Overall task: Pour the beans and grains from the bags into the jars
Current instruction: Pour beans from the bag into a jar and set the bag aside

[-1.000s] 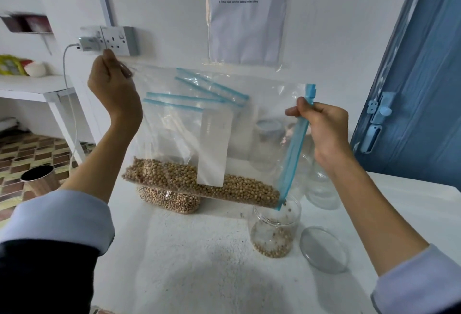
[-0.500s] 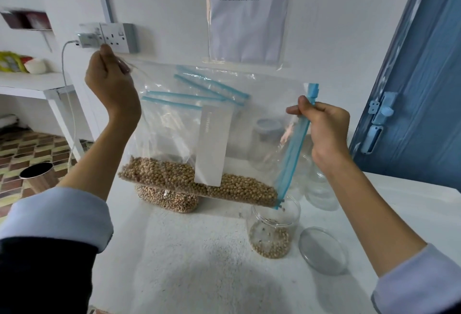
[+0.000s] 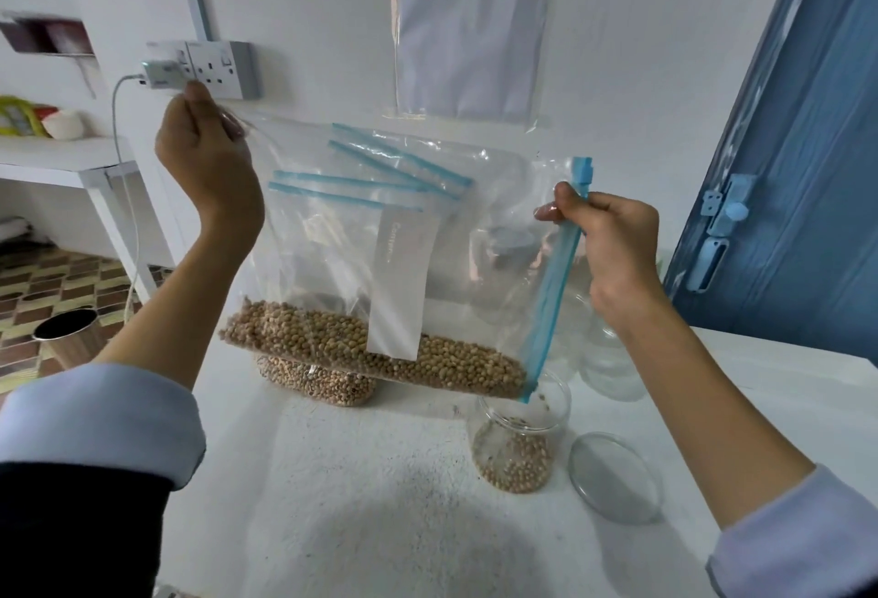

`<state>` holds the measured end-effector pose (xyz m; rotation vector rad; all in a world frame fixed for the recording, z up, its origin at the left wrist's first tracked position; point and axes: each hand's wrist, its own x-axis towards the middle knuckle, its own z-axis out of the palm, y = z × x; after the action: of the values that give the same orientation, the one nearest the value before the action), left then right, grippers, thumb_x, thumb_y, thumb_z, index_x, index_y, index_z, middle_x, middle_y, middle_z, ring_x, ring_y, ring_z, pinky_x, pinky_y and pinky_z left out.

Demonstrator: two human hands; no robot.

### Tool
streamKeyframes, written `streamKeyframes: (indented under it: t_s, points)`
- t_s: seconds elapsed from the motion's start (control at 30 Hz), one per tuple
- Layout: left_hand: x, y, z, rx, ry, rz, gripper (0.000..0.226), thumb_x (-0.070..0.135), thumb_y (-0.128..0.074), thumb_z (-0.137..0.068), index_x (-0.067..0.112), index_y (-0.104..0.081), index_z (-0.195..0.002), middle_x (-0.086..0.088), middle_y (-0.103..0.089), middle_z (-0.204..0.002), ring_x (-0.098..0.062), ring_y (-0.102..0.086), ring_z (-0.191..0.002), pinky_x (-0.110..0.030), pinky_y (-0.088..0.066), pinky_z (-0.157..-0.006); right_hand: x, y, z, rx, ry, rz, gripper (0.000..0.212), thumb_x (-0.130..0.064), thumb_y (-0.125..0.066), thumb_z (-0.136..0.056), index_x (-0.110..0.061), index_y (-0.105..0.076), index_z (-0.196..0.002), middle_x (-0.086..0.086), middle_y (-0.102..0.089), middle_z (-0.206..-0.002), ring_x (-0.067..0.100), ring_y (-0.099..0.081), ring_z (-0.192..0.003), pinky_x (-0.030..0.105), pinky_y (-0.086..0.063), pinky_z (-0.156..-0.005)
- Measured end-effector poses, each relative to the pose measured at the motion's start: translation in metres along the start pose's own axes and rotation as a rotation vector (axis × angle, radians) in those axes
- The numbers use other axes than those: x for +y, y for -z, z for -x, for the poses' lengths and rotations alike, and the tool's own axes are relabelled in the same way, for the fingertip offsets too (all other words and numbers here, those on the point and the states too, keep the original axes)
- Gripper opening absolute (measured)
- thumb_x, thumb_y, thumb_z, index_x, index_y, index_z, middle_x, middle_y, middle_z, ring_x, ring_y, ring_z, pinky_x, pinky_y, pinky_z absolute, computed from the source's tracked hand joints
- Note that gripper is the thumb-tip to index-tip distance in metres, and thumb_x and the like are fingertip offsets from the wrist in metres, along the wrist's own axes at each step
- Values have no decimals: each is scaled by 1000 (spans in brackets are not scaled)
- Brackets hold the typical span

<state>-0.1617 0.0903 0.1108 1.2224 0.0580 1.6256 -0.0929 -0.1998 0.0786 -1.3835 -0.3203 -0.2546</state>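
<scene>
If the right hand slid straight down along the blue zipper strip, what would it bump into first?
Probably the open glass jar with beans, right below the blue zipper strip's lower end. The right hand pinches that strip higher up; depth is unclear.

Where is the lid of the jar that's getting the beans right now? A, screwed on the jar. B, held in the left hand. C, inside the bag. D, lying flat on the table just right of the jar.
D: the clear lid lies flat on the table to the right of the open jar, while both hands hold the bag above it.
</scene>
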Motion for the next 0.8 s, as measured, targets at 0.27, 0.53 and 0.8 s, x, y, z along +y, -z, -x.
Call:
streamKeyframes:
  t_s: [0.27, 0.53, 0.8]
  points:
    - [0, 2, -1, 3, -26, -26, 39, 22, -38, -97, 22, -41, -58, 15, -41, -45, -12, -35, -46, -26, -28, -44, 1, 2, 0, 40, -13, 21, 26, -18, -65, -89, -13, -69, -64, -10, -69, -64, -9, -58, -59, 12, -46, -67]
    - [-2, 5, -1, 24, -16, -40, 39, 25, -39, -96, 22, -39, -57, 10, -39, -46, -12, -32, -45, -28, -26, -42, 0, 2, -1, -26, -52, 10, 25, -16, -65, -89, -9, -68, -65, -8, -68, -60, -5, -58, -54, 14, -49, -60]
    - [-2, 6, 2, 25, -16, -29, 41, 24, -39, -96, 23, -38, -56, 14, -39, -44, -12, -33, -44, -27, -26, -43, 4, 5, -1, -42, -40, 28, 24, -16, -66, -88, -11, -70, -65, -9, -69, -61, -6, -60, -61, 7, -46, -64]
